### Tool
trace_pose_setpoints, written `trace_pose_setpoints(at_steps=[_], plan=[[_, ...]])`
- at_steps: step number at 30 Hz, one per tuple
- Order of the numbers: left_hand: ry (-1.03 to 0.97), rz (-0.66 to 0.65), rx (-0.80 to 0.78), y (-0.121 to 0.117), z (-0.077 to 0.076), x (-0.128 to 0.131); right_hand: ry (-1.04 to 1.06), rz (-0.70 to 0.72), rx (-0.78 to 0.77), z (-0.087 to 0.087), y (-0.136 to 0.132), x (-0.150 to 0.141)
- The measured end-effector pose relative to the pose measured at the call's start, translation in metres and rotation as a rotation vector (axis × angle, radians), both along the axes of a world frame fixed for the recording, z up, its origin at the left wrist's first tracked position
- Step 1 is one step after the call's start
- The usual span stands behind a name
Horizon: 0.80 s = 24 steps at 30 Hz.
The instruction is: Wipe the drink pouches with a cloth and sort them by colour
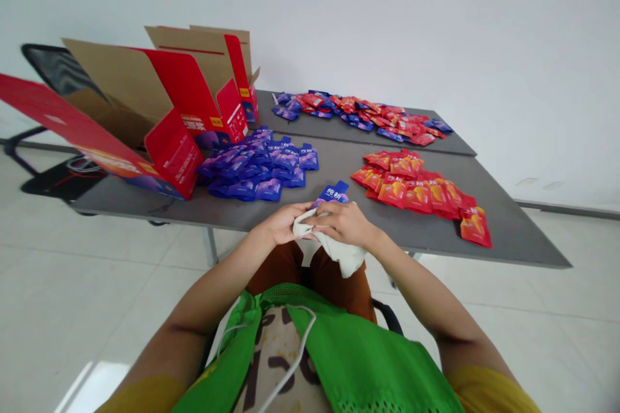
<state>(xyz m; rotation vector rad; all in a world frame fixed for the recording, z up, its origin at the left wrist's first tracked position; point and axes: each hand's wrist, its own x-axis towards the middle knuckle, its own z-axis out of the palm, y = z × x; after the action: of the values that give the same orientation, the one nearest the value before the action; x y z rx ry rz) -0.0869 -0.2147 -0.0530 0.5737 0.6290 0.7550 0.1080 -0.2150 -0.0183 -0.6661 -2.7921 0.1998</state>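
Blue sachet (333,193) stuck up from between the hands at lower centre of the frame, just above a crumpled white cloth (334,251). The left hand (283,222) and right hand (343,222) had their fingers pressed together over the cloth; any pinch on the sachet was hidden. Loosened fingers could let the slick sachet slip to the floor or among the red sachets (416,190) nearby.

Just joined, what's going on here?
A seated person has their left hand and right hand on a white cloth, with a blue sachet showing above them. On the grey table lie piles of blue sachets and red sachets, beside open red cardboard boxes.
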Motion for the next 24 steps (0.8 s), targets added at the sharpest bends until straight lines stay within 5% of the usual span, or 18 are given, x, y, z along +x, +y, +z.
trace_pose_setpoints(at_steps=[13,19,24], plan=[[-0.018,0.107,-0.136,-0.002,0.008,0.011,0.226,-0.076,-0.331,-0.02,0.036,0.002],[0.009,0.209,-0.029,-0.024,0.012,0.014,-0.075,-0.667,-0.136,-0.016,0.049,0.007],[0.14,0.163,-0.154,-0.017,0.024,0.017,-0.181,-0.854,-0.063,-0.007,0.055,-0.008]])
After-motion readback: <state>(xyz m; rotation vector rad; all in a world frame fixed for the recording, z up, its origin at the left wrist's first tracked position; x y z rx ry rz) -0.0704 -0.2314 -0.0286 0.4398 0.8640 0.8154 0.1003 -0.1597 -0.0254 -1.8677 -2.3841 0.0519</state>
